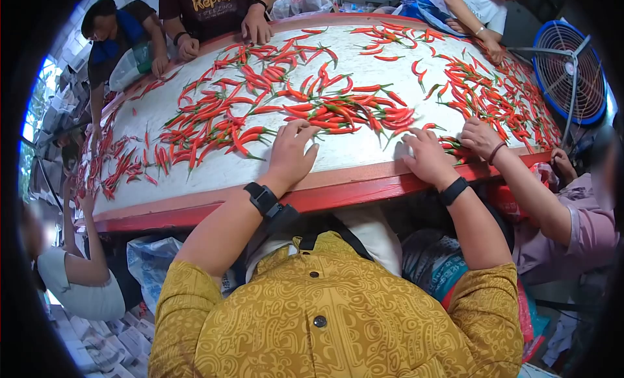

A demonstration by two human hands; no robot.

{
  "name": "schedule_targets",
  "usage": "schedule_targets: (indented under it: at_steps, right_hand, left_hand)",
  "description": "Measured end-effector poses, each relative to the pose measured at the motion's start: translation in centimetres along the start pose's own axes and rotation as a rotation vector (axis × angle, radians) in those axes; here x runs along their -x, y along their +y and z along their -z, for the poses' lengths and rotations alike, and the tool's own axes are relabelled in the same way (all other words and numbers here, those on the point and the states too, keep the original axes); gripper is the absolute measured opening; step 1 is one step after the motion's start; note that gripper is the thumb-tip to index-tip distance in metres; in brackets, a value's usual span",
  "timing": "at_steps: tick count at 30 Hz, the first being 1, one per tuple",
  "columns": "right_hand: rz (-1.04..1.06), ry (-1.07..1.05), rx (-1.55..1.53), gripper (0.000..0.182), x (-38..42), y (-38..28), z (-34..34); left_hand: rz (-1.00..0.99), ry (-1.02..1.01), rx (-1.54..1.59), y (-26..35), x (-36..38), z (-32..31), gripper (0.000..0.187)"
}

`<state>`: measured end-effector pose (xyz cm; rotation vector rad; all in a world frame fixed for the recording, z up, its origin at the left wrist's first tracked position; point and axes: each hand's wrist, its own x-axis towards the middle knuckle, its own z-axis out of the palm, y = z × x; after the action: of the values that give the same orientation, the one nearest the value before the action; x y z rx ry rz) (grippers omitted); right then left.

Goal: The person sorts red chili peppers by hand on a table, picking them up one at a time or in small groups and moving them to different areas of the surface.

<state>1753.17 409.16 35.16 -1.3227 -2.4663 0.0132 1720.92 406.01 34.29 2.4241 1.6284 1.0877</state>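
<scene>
Red chili peppers (331, 115) lie in a loose heap on a white table top (351, 147) in front of me. My left hand (292, 151) rests at the near edge of this heap, fingertips right at the chilies and thumb apart. To the right, my right hand (429, 156) lies low over the white surface, its fingers apart and slightly bent, just below a few chilies. No chili shows in either hand. Dark bands circle both my wrists.
A red wooden rim (351, 189) borders the table. Close to my right hand, another person's hand (481, 139) works in the right-hand chili pile (481, 92). More people stand around the far and left sides. A blue-rimmed fan (570, 69) stands at the right.
</scene>
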Motion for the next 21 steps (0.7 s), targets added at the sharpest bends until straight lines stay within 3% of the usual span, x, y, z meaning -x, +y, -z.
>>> schedule_targets:
  at_steps: [1, 3, 5, 6, 11, 13, 16, 21]
  right_hand:
    - [0.036, 0.118, 0.048, 0.031, 0.1, 0.6, 0.0]
    - [0.047, 0.127, 0.035, 0.030, -0.1, 1.1, 0.6]
    - [-0.081, -0.194, -0.168, 0.032, -1.0, 0.7, 1.6]
    - [-0.051, -0.201, -0.175, 0.035, -1.4, 0.6, 1.7]
    - [0.186, -0.029, -0.142, 0.042, -4.2, 1.0, 0.4]
    - [0.244, -0.007, -0.116, 0.047, -4.9, 1.7, -0.4]
    - [0.093, -0.198, 0.000, 0.062, -5.4, 3.4, -1.7]
    - [0.203, -0.259, -0.036, 0.054, -2.8, 5.0, 0.4]
  left_hand:
    - [-0.001, -0.001, -0.002, 0.6, -0.2, -0.1, 0.038]
    - [-0.079, -0.039, 0.037, 1.9, -0.5, -0.3, 0.038]
    - [-0.086, -0.046, 0.031, 2.6, -1.1, -1.5, 0.039]
    - [-0.108, -0.039, 0.003, 2.8, -1.7, -2.2, 0.043]
    - [-0.053, -0.025, -0.213, 3.6, -5.1, -5.5, 0.054]
    - [0.073, -0.167, -0.409, 3.6, -5.2, -6.2, 0.059]
    - [0.057, -0.213, -0.397, 4.1, -4.8, -5.2, 0.051]
    - [0.032, -0.202, -0.533, 4.1, -3.9, -3.1, 0.042]
